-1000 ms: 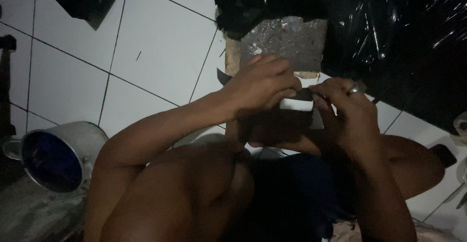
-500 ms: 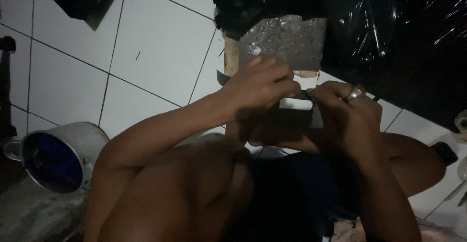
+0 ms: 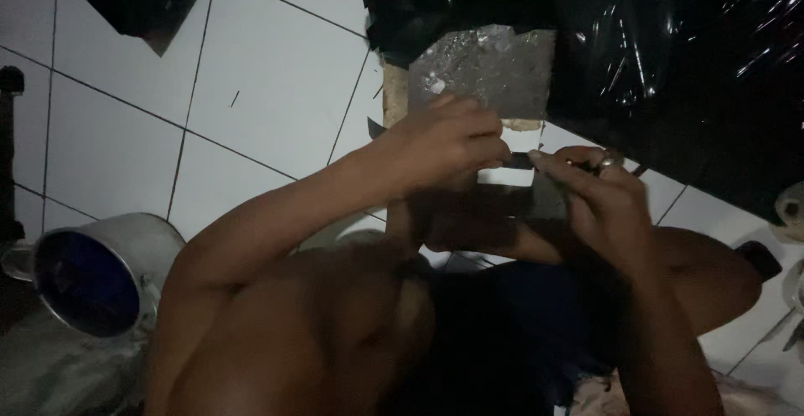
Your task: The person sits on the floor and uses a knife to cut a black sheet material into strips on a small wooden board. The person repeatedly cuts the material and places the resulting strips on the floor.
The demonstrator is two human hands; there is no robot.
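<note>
Gripping dark strip (image 3: 521, 161), metal pot (image 3: 96, 274) aside

Bare tile (image 3: 268, 89) left; black plastic (image 3: 670, 64) blocks right.

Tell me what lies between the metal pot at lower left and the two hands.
In the head view, the person's left forearm crosses white floor tile between the pot and the left hand, right hand.

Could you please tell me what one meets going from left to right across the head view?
Round metal pot with dark blue inside → left hand → small flat white piece → right hand with a ring → crinkled black plastic sheet.
</note>
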